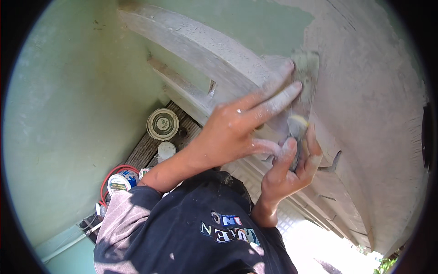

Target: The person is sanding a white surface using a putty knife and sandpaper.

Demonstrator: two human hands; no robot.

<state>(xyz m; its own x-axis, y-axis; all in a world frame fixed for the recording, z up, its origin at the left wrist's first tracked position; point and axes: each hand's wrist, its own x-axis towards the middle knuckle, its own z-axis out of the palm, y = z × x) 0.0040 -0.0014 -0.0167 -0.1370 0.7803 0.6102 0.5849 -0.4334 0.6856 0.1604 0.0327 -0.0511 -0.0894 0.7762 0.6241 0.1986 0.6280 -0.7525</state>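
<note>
My right hand (292,176) is closed round the lower, dark end of a putty knife (306,82). Its flat grey-green blade points up along a pale, putty-smeared surface (360,100), and a yellowish band shows near the handle. My left hand (242,121) reaches across with index and middle fingers stretched out, their tips at the blade's left edge. The left thumb points toward the handle, close to the right thumb. Whitish paste or dust coats the fingers of both hands. The blade is slightly blurred, and I cannot tell whether its whole face touches the surface.
A curved, rough-coated ledge (191,41) runs from upper left toward my hands. Green wall (68,105) lies left. Below it, a round lidded tin (163,124), a small white-lidded container (166,150), a white-blue tub (122,181) and a red hose (106,179) sit by ridged dark boards.
</note>
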